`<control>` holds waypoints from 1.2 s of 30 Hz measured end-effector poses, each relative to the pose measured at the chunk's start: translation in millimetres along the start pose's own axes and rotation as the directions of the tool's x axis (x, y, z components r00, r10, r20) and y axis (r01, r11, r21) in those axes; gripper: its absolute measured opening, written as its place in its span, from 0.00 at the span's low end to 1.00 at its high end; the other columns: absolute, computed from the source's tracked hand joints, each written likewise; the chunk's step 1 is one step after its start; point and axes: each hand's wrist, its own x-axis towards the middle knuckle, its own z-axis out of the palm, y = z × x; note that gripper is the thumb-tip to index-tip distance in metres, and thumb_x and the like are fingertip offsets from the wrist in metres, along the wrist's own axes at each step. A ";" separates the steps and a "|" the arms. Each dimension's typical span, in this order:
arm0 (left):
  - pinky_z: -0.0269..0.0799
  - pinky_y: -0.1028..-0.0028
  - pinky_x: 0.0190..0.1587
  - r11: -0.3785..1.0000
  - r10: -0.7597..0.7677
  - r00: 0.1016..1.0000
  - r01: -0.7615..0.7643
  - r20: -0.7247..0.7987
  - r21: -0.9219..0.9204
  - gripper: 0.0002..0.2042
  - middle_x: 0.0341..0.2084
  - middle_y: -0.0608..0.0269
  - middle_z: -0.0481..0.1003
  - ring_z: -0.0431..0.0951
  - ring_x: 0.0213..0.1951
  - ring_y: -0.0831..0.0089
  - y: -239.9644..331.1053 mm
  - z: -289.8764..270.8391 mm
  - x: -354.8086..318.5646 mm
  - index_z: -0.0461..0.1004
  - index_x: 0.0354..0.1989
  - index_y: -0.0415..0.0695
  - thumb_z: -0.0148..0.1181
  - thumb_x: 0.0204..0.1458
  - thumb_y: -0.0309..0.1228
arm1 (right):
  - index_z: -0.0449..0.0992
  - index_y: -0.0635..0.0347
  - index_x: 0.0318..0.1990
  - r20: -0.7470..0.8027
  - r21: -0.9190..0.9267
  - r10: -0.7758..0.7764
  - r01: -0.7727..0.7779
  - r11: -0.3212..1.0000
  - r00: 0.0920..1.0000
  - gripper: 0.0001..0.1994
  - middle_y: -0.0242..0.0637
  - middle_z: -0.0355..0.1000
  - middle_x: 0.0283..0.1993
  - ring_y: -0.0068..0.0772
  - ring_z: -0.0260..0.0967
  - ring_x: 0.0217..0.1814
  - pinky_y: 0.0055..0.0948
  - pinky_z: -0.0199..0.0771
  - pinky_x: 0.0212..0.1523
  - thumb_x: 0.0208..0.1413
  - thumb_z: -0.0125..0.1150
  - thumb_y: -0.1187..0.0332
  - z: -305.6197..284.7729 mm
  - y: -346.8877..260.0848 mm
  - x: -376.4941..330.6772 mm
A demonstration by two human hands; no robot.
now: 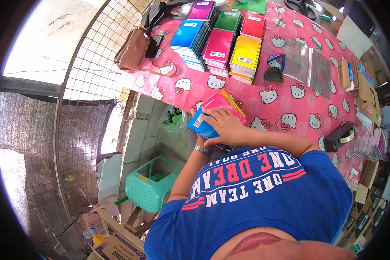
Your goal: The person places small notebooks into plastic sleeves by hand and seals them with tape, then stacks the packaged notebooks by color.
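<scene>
Several small spiral notebooks are held together in front of me at the near table edge. A blue notebook (pixel 198 125) shows on the left, a pink notebook (pixel 212 102) is fanned behind it, and a yellow cover edge with its coil pokes out at the far side. My right hand (pixel 225 125) lies across the top of the notebooks, its fingers bent over the covers. Under the blue one, my left hand (pixel 200 141) grips from below; most of its fingers are hidden. A metal-band watch (pixel 203 150) circles the left wrist.
Beyond stand notebook stacks: blue (pixel 189 34), magenta (pixel 218 51), yellow (pixel 245 52), green (pixel 227 21), red (pixel 252 26) and purple (pixel 201 9). Clear plastic bags (pixel 307 65) lie to the right, near a tape dispenser (pixel 340 136). A brown bag (pixel 130 50) and turquoise stool (pixel 149 186) are left.
</scene>
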 end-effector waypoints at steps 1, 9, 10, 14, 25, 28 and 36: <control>0.60 0.53 0.60 1.000 -0.014 1.000 0.014 0.013 -0.011 0.49 0.59 0.54 0.64 0.65 0.59 0.55 -0.9 -1.9 0.6 0.56 0.64 0.47 0.32 0.44 0.77 | 0.60 0.55 0.63 -0.023 -0.003 0.036 -0.036 0.999 0.999 0.44 0.45 0.52 0.68 0.52 0.49 0.67 0.49 0.48 0.65 0.41 0.62 0.38 2.0 -3.8 -1.9; 0.53 0.50 0.65 0.998 -0.028 0.969 0.041 0.246 -0.048 0.51 0.65 0.50 0.55 0.58 0.64 0.51 -11.4 -18.5 22.4 0.51 0.68 0.48 0.31 0.43 0.77 | 0.49 0.55 0.69 -0.245 -0.073 0.344 -0.371 0.926 0.906 0.50 0.53 0.42 0.71 0.58 0.39 0.72 0.53 0.39 0.69 0.41 0.68 0.45 -27.2 12.3 12.4; 0.56 0.49 0.63 0.997 -0.028 0.983 0.040 0.184 -0.066 0.49 0.63 0.50 0.60 0.62 0.62 0.51 -8.7 -3.2 23.2 0.54 0.66 0.49 0.31 0.44 0.76 | 0.49 0.57 0.68 -0.265 -0.044 0.326 -0.349 0.936 0.907 0.50 0.53 0.41 0.71 0.59 0.39 0.72 0.52 0.39 0.69 0.41 0.68 0.45 -30.3 18.9 12.1; 0.66 0.50 0.56 0.982 -0.158 0.970 0.173 0.184 -0.070 0.39 0.51 0.53 0.71 0.71 0.52 0.53 -5.8 -20.0 48.6 0.64 0.56 0.49 0.33 0.51 0.71 | 0.45 0.65 0.68 -0.331 0.012 0.383 -0.402 0.915 0.862 0.53 0.56 0.43 0.70 0.57 0.41 0.72 0.47 0.40 0.70 0.42 0.68 0.44 -59.6 46.1 8.0; 0.68 0.56 0.56 0.904 -0.064 0.992 0.105 -0.112 0.414 0.36 0.56 0.50 0.67 0.71 0.55 0.55 2.1 11.8 43.9 0.59 0.62 0.40 0.35 0.59 0.61 | 0.36 0.56 0.71 0.267 0.930 0.597 -0.366 0.048 0.757 0.57 0.45 0.55 0.65 0.39 0.56 0.66 0.34 0.56 0.65 0.39 0.75 0.68 8.5 92.4 -3.3; 0.69 0.68 0.55 0.725 0.182 0.975 -0.221 0.129 0.652 0.33 0.53 0.58 0.67 0.70 0.54 0.69 10.5 -4.8 42.3 0.54 0.64 0.46 0.60 0.48 0.25 | 0.42 0.52 0.70 -0.105 0.950 0.447 -0.043 0.309 0.889 0.52 0.39 0.57 0.62 0.34 0.59 0.62 0.34 0.60 0.62 0.40 0.72 0.76 17.9 84.4 10.8; 0.68 0.69 0.54 0.447 0.220 0.912 -0.410 0.346 0.795 0.40 0.48 0.61 0.68 0.71 0.51 0.70 17.9 -46.5 57.5 0.53 0.62 0.44 0.62 0.35 0.16 | 0.54 0.54 0.59 -0.057 0.855 0.324 -0.121 0.505 0.944 0.43 0.36 0.64 0.51 0.29 0.63 0.56 0.32 0.65 0.57 0.36 0.77 0.70 67.5 116.4 13.0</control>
